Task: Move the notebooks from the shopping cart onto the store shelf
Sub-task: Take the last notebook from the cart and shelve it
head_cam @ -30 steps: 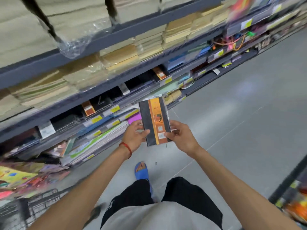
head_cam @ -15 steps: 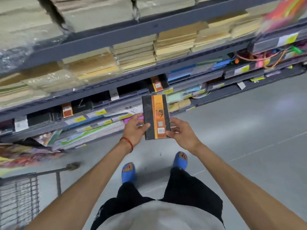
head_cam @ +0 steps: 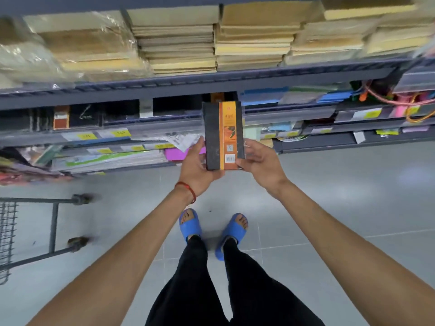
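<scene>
Both hands hold one notebook (head_cam: 223, 135) upright at the centre of the frame: the left hand (head_cam: 197, 168) cups its lower left corner and bottom edge, thumb across the front cover, while the right hand (head_cam: 261, 161) presses its fingers against the lower right edge. Its cover is dark, with an orange band and a barcode label near the bottom.

Head view: the notebook stands in front of the store shelf (head_cam: 211, 82), its top edge level with a dark gap in the middle tier where similar black and orange books (head_cam: 61, 116) sit toward the left. Stacks of tan paper pads (head_cam: 181, 43) fill the tier above. At the lower left edge, the wire shopping cart (head_cam: 9, 234) shows only a corner and its wheels; I cannot tell what remains inside.

Judging from its thick block and flat faces, the notebook is stiff and moderately light, and its cover may be slick. Holding the lower edges leaves the top free to slide into the gap. It has not yet been shelved.
</scene>
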A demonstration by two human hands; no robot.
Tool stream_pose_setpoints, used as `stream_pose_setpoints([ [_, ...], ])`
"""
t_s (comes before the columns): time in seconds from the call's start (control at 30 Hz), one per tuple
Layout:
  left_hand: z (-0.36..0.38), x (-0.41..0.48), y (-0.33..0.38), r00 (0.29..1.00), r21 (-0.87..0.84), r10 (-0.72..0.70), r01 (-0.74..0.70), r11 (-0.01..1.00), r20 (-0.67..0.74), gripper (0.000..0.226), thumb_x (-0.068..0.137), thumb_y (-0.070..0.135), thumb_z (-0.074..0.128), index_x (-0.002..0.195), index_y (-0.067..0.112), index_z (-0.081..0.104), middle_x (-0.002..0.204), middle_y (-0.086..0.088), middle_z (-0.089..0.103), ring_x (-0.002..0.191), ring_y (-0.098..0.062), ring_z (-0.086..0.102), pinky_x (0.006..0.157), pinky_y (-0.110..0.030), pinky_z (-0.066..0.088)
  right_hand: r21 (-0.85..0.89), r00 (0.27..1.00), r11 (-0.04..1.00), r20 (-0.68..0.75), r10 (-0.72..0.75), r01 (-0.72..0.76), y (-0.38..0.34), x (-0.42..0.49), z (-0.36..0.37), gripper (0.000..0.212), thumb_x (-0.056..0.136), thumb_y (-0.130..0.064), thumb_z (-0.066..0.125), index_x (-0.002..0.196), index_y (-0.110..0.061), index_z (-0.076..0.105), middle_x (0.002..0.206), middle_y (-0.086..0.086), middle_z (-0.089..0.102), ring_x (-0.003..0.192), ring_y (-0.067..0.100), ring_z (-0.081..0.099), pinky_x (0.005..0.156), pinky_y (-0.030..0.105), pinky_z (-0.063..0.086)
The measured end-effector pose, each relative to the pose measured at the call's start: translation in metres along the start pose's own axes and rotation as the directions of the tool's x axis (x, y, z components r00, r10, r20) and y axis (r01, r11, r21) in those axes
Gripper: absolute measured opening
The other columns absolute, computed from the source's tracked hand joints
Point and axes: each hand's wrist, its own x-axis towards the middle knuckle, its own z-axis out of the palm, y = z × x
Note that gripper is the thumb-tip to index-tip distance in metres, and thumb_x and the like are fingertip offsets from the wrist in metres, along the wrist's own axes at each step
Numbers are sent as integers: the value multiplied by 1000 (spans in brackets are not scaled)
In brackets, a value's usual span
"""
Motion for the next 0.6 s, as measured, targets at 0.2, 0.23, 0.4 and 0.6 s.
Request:
stream_pose_setpoints([
  [0.2, 3, 45, -20, 983, 139, 157, -143, 980, -93, 87, 70, 8, 87, 145, 21, 44, 130, 5, 54, 110, -13, 58, 82, -15, 55, -19, 996, 997, -37, -78, 78, 26, 44, 2, 46, 89, -3, 72, 130, -22, 66, 112, -8, 70, 102, 22, 69, 90, 35, 58],
  [0.23, 5, 51, -25, 980, 152, 171, -154, 976, -104, 87, 70, 12, 88, 144, 23, 45, 131, 6, 56, 110, -10, 59, 83, -14, 54, -24, 995, 995, -31, -94, 94, 28, 47, 0, 47, 87, -6, 75, 129, -25, 65, 115, -9, 69, 105, 21, 67, 90, 34, 58],
  [0.4, 9, 65, -43, 966, 112, 178, -159, 981, -186, 79, 72, 19, 87, 141, 29, 49, 132, 6, 59, 116, -13, 60, 95, -41, 55, 33, 992, 992, 23, -121, 120, 43, 54, -6, 74, 68, 9, 86, 121, -36, 61, 121, -14, 67, 115, 20, 63, 84, 37, 61],
  [0.6, 9, 75, -41, 950, 214, 234, -189, 958, -208, 80, 77, 25, 83, 146, 26, 44, 139, 2, 51, 122, -13, 53, 101, -38, 51, -19, 966, 977, -145, -212, 212, 44, 69, 4, 57, 72, 3, 85, 118, -24, 65, 109, -15, 67, 83, -4, 62, 71, 13, 52],
])
